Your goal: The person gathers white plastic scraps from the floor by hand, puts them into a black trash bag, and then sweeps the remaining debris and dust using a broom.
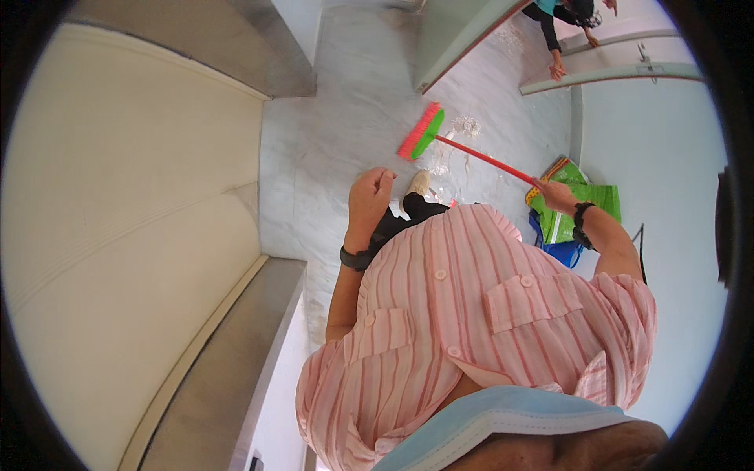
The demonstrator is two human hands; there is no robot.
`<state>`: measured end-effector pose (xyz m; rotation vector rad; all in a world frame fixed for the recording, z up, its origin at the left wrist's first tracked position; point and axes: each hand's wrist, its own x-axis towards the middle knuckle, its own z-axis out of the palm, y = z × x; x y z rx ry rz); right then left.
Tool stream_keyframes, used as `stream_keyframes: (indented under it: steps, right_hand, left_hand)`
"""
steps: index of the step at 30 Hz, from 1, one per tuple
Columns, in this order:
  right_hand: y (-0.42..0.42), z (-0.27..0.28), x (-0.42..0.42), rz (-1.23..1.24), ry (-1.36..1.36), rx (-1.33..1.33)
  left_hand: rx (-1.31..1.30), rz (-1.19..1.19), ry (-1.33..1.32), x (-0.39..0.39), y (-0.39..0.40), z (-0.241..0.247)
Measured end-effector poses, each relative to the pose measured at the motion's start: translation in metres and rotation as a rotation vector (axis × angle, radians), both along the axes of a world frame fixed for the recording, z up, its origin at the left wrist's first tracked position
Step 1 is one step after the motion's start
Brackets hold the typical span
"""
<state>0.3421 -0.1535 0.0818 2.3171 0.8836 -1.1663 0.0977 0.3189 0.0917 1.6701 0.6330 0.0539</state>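
My right hand grips the upper part of a red broom handle. The handle slants across the floor to a green broom head with pink-red bristles, which lies on its side view to me against the marbled floor. Free of the broom, my left hand hangs in front of my body with its fingers loosely curled together and nothing visible in them. White crumbly debris lies beside the broom head, and a second scatter of debris is close to my shoe.
Green and blue bags rest against the pale wall at right. A large cream panel in a metal frame fills the left. Ahead, a door edge juts out; beyond it, a person's hand reaches down near another door.
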Motion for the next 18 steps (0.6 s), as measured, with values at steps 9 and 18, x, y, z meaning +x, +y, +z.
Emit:
stream_keyframes:
  steps: [9,18]
  right_hand:
    - [0.032,0.034,-0.039,-0.057,-0.044,0.262]
    - [0.198,-0.100,-0.088,0.080,0.128,0.393]
  left_hand:
    - [0.167,-0.217,0.012,-0.009,-0.006,-0.043]
    - [0.287,-0.318,0.055,-0.018,-0.009,-0.022]
